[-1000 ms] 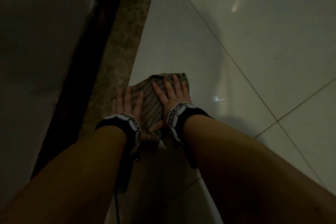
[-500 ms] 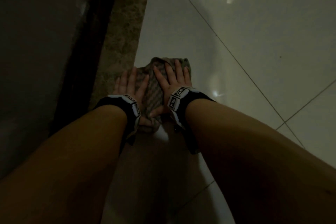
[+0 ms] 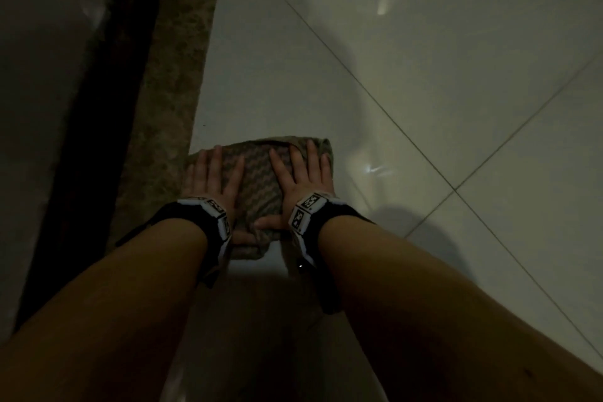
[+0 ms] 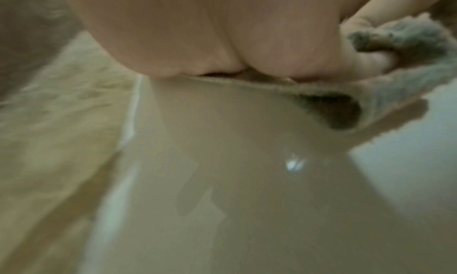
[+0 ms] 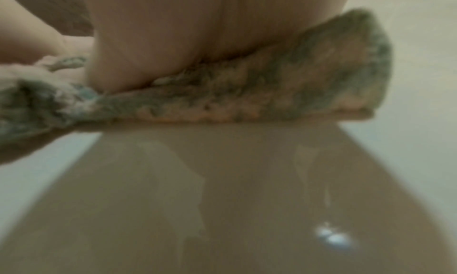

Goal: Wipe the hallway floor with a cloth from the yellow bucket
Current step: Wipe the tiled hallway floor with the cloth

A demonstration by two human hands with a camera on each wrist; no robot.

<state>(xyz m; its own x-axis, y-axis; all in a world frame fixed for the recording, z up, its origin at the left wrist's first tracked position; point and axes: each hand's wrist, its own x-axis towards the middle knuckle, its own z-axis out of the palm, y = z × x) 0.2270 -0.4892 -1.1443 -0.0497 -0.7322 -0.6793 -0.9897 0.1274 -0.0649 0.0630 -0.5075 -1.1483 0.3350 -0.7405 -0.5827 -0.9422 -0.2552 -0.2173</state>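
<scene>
Cloth (image 3: 261, 183), folded, grey-brown, zigzag-woven terry: lies flat on the glossy pale tiled hallway floor (image 3: 424, 75), its nine-o'clock edge touching the speckled brown stone threshold strip (image 3: 169, 91). Left hand (image 3: 213, 178): palm down on the cloth's nine-o'clock half, fingers (image 3: 217, 157) straight and spread, gripping nothing. Right hand (image 3: 298, 179): palm down on the three-o'clock half, fingers likewise straight and spread, thumb lying toward six o'clock on the cloth. Wrist views, blurred: heels of both palms bear on the fabric, one fold at the near edge gaping off the tile. Yellow bucket: not in view. Step in hand, by judgement: a two-handed wiping stroke along the strip. Handling notes: keep both palms flat and evenly loaded so the whole underside meets the tile; run strokes parallel to the threshold, overlapping each pass toward three o'clock; flatten the gaping fold, which could bunch and leave streaks; the tile looks slick, so weight should stay low.
</scene>
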